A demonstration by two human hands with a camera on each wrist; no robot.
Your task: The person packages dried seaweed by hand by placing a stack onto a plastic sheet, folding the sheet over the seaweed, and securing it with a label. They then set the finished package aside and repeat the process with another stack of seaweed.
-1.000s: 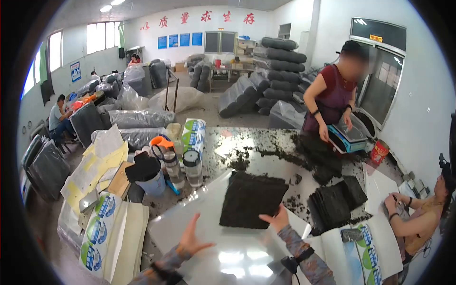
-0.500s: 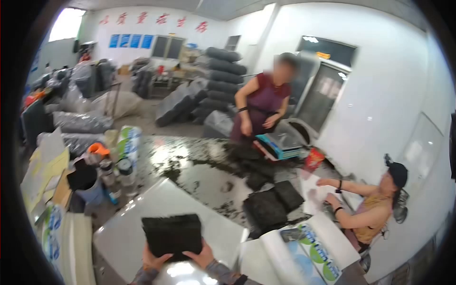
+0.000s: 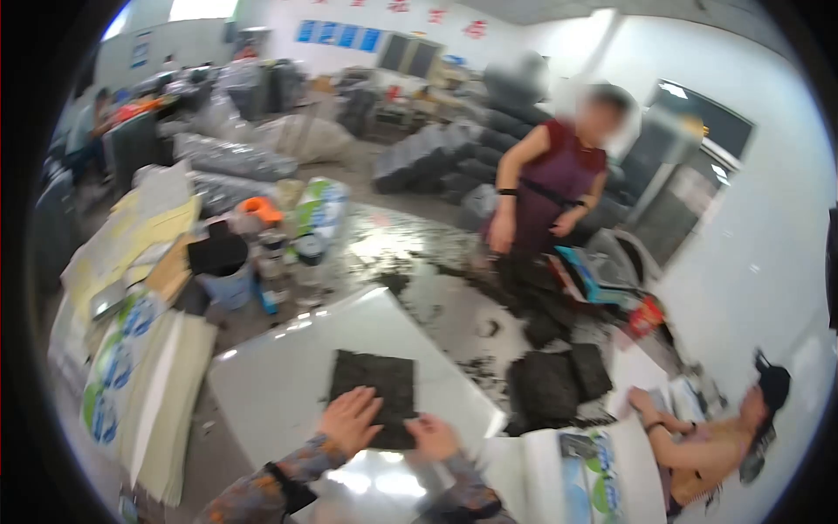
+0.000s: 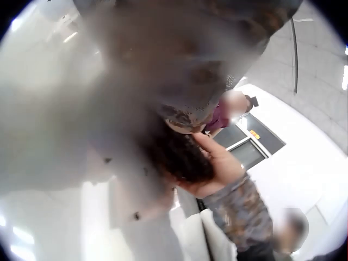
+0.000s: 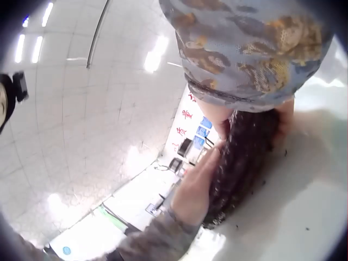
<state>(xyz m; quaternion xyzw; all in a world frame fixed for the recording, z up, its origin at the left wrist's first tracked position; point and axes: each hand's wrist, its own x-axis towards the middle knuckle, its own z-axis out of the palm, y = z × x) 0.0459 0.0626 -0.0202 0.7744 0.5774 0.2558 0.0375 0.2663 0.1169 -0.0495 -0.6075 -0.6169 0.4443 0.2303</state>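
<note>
My left hand [image 3: 351, 421] lies flat on a dark stack of sheets [image 3: 386, 380], fingers straight; my right hand [image 3: 434, 437] pinches its edge between thumb and fingers, over a pale board [image 3: 284, 362]. Beyond, left, a blue cup [image 3: 230, 286] holds something black [image 3: 218, 251]. Farther right stands a red tub [image 3: 646, 317], contents too blurred to tell.

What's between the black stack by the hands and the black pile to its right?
Rightward from the stack, the head view shows bare white board, then tabletop with dark crumbs, up to the pile.
</note>
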